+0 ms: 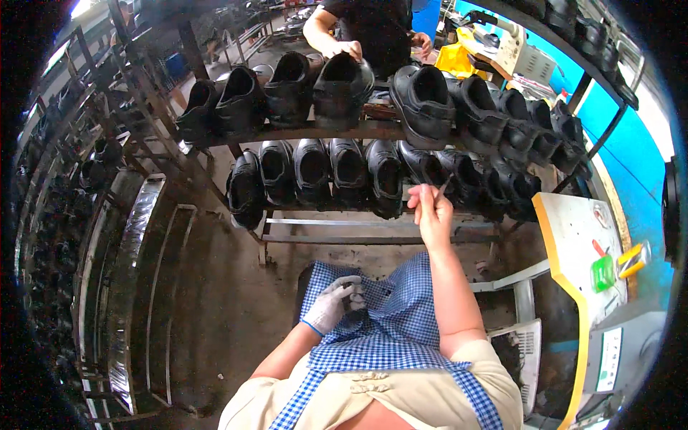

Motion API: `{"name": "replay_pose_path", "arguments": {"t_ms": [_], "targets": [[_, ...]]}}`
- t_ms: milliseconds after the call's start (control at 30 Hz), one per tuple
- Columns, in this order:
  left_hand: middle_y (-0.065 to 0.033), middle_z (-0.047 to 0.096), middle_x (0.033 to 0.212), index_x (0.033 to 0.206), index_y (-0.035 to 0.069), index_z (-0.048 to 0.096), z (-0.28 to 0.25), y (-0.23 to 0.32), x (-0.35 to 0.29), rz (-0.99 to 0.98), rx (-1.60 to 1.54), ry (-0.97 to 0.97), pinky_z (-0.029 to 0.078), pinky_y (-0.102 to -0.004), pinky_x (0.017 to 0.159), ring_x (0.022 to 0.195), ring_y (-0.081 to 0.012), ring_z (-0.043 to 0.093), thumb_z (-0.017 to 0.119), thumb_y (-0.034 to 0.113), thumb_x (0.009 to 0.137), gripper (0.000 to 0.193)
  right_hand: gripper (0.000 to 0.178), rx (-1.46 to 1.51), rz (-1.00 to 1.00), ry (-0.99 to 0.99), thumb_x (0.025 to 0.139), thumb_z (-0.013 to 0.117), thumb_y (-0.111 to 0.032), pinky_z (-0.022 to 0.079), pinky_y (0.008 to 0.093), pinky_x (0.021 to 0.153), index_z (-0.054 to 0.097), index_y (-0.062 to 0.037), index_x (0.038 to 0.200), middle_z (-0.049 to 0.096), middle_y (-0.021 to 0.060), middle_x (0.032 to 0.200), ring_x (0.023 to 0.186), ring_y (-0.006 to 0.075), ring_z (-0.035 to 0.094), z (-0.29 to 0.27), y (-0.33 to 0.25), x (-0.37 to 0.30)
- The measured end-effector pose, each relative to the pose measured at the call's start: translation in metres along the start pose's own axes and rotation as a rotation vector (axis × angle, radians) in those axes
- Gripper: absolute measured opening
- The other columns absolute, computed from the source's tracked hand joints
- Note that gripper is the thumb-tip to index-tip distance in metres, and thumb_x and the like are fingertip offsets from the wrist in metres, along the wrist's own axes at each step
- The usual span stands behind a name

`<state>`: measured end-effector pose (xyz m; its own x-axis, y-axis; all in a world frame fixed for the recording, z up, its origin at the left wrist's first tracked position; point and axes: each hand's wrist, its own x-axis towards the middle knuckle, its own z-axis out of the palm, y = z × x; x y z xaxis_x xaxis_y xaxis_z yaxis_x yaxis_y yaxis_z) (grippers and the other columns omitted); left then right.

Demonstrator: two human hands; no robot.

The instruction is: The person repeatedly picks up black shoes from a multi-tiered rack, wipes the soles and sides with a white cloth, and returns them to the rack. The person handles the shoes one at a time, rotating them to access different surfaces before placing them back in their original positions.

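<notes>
My left hand (331,304), in a white glove with a blue cuff, rests over the blue checked apron (394,315) on my lap. Its fingers are curled, with something dark beneath them that I cannot make out. Raised in front of the lower shelf, my bare right hand (432,215) pinches a thin, dark pointed tool (442,189). Beyond it stands a row of black shoes, among them one shoe (385,172) just left of that hand. More black shoes line the upper shelf, including a tilted one (424,104).
Across the rack, a person's hand (345,50) touches an upper-shelf shoe (342,89). Metal racks (136,229) stand at left. On the right are a yellow-edged white table (573,236), a green object (602,274) and a grey box (623,351). A sewing machine (502,43) sits behind.
</notes>
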<state>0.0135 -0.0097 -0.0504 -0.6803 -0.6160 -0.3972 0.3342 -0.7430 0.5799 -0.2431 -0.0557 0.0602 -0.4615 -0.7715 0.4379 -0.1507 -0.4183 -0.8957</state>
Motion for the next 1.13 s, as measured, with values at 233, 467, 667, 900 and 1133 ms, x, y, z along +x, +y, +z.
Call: {"name": "replay_pose_path", "arguments": {"t_ms": [233, 467, 667, 900, 1133], "targets": [[-0.0084, 0.059, 0.099, 0.126, 0.006, 0.05, -0.015, -0.007, 0.001, 0.065, 0.013, 0.02, 0.053, -0.0358, 0.076, 0.08, -0.0174, 0.057, 0.056, 0.014, 0.095, 0.033, 0.016, -0.342, -0.374, -0.093, 0.088, 0.067, -0.009, 0.042, 0.0253, 0.056, 0.066, -0.0031, 0.103, 0.061, 0.0051, 0.087, 0.059, 0.0108, 0.051, 0.036, -0.039, 0.031], [-0.0093, 0.06, 0.101, 0.127, 0.005, 0.052, -0.013, -0.005, -0.007, 0.069, -0.064, 0.01, 0.054, -0.0352, 0.077, 0.083, -0.0182, 0.059, 0.055, 0.012, 0.095, 0.033, 0.042, -0.396, -0.519, -0.167, 0.085, 0.069, -0.016, 0.051, 0.0309, 0.069, 0.059, -0.0081, 0.125, 0.061, 0.0108, 0.12, 0.079, 0.0232, 0.063, 0.092, -0.083, 0.085], [-0.0106, 0.061, 0.106, 0.127, 0.006, 0.052, -0.011, -0.005, -0.005, 0.079, -0.017, 0.02, 0.056, -0.0362, 0.076, 0.085, -0.0198, 0.06, 0.057, 0.014, 0.094, 0.034, 0.051, -0.527, -0.675, -0.202, 0.08, 0.072, -0.031, 0.05, 0.0403, 0.086, 0.058, -0.0096, 0.124, 0.06, 0.0125, 0.12, 0.105, 0.0318, 0.062, 0.118, -0.07, 0.124], [-0.0077, 0.061, 0.106, 0.13, 0.007, 0.049, -0.015, 0.016, -0.01, 0.134, -0.077, -0.062, 0.054, -0.0395, 0.083, 0.091, -0.0193, 0.06, 0.063, 0.026, 0.091, 0.045, 0.029, -0.545, -0.536, -0.472, 0.076, 0.077, -0.023, 0.053, 0.0386, 0.067, 0.066, -0.011, 0.1, 0.059, 0.0073, 0.09, 0.076, 0.0283, 0.065, 0.088, -0.076, 0.043], [-0.0123, 0.05, 0.138, 0.148, 0.01, 0.03, -0.009, 0.073, 0.003, 0.345, -0.071, -0.186, 0.037, -0.0472, 0.105, 0.126, -0.0275, 0.047, 0.065, 0.055, 0.084, 0.086, 0.036, -0.491, -0.622, -0.75, 0.063, 0.085, -0.017, 0.057, 0.0325, 0.07, 0.072, -0.0151, 0.096, 0.061, 0.006, 0.087, 0.08, 0.025, 0.07, 0.041, -0.052, -0.063]]}}
